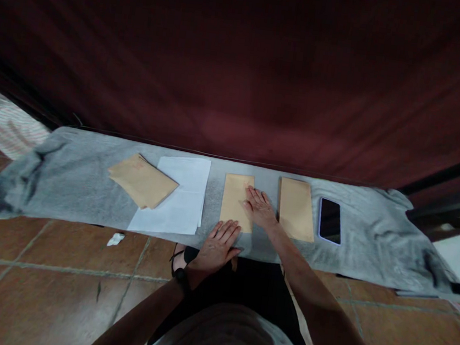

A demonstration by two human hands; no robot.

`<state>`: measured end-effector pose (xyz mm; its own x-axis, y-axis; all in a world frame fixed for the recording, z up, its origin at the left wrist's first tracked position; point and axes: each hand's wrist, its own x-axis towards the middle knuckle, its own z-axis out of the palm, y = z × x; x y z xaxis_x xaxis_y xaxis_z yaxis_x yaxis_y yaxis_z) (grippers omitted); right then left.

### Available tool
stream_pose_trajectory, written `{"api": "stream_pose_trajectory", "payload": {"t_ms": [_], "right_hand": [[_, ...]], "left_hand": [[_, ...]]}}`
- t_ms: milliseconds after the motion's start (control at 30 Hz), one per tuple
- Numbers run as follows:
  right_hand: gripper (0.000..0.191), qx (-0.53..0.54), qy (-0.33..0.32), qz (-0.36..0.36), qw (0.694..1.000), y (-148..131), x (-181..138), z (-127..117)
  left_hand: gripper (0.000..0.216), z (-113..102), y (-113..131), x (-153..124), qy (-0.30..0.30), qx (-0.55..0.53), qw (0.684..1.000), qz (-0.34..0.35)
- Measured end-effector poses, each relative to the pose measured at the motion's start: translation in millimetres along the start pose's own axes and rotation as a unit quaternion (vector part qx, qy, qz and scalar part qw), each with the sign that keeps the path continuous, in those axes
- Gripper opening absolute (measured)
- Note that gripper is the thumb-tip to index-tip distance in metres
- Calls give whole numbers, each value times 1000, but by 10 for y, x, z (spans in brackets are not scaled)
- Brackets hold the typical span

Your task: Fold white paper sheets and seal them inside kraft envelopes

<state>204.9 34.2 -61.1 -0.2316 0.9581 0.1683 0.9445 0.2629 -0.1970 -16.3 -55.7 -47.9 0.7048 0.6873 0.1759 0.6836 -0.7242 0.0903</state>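
A tan paper envelope (233, 200) lies flat on the grey cloth in front of me. My left hand (218, 244) rests on its near edge, fingers stretched out and palm down. On the envelope's right side lies my right hand (260, 206), also flat with fingers extended. To the right is a neat stack of similar envelopes (297, 210). Further left, a loose pile of tan envelopes (141, 182) sits askew, partly over white paper sheets (185, 198).
A phone (330, 221) lies right of the envelope stack. The grey cloth (75, 177) covers a narrow bench against a dark red surface (240, 85). A crumpled white scrap (115, 239) is on the tiled floor (53, 296). Striped fabric (7, 122) hangs at far left.
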Motion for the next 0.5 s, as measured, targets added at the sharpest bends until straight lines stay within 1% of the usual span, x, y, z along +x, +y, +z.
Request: {"api": "stream_pose_trajectory", "payload": {"t_ms": [133,233,367,500], "right_hand": [[61,-11,-8,8,1000,83,233,10],[61,-16,0,9,1000,101,279,30],[61,-14,12,2,1000,95,187,37],[59,-12,-7,-13,1000,90,26,-1]], "left_hand": [[62,4,34,27,2,3,1000,-9],[61,-7,53,34,8,2,1000,-13],[61,-14,59,30,7,3,1000,-14],[61,-9,52,26,10,0,1000,-16]]}}
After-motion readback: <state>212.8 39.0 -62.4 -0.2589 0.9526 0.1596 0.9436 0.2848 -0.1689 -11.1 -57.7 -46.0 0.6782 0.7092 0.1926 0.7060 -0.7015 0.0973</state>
